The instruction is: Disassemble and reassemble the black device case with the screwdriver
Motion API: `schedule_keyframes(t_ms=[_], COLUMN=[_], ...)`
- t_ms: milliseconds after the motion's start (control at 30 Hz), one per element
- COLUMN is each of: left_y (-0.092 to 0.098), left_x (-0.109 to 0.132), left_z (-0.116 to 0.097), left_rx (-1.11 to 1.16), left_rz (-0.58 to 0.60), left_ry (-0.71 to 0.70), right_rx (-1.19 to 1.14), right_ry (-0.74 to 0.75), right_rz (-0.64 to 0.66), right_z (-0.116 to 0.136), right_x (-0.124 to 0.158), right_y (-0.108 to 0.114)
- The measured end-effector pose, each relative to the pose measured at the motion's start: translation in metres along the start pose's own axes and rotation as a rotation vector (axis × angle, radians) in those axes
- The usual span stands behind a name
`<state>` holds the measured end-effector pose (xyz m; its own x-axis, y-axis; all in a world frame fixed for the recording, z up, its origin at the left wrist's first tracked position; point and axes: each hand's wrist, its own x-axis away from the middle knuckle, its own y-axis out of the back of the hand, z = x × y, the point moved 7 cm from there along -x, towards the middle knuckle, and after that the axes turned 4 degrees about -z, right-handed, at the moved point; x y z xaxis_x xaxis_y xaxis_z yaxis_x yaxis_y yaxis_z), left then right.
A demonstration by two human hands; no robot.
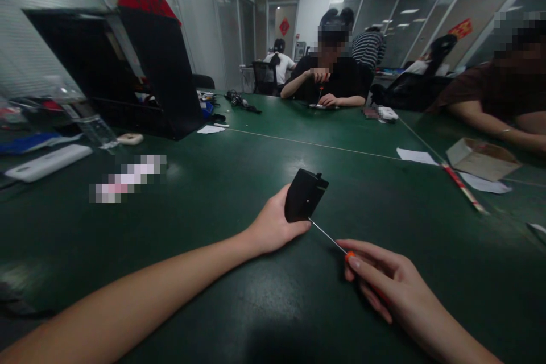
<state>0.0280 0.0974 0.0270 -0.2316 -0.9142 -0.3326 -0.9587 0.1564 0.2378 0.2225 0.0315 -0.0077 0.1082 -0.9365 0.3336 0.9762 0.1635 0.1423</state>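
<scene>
A small black box-shaped case point(305, 196) stands tilted above the green table, with a small knob on its top edge and a tiny bright dot, perhaps a screw, on its face. My left hand point(275, 219) is closed around its left side and lower edge, the thumb along the bottom. In my right hand point(384, 276) is a screwdriver point(350, 256) with an orange handle, gripped between thumb and fingers. Its thin metal shaft points up and left, and the tip meets the lower edge of the case near my left thumb.
The green table point(239, 182) spreads all around. To the left are a black open box point(183, 79), a clear bottle point(96, 125) and a white device point(51, 163). A cardboard box point(482, 158) sits at right. Across the table, a person point(333, 77) holds a screwdriver.
</scene>
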Motion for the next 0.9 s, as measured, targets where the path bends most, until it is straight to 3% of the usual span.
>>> schedule_keyframes(t_ms=[433,900], left_y=[0.0006,0.0018], left_x=[0.002,0.0015], left_z=[-0.0031,0.001], left_rx=[0.024,-0.025], left_rz=[0.004,-0.029], left_ry=[-0.025,-0.009], right_rx=[0.105,0.055], right_ry=[0.039,0.049], right_rz=[-0.034,-0.127], right_z=[0.0047,0.0054], right_x=[-0.0003,0.0001], right_y=[0.0001,0.0047])
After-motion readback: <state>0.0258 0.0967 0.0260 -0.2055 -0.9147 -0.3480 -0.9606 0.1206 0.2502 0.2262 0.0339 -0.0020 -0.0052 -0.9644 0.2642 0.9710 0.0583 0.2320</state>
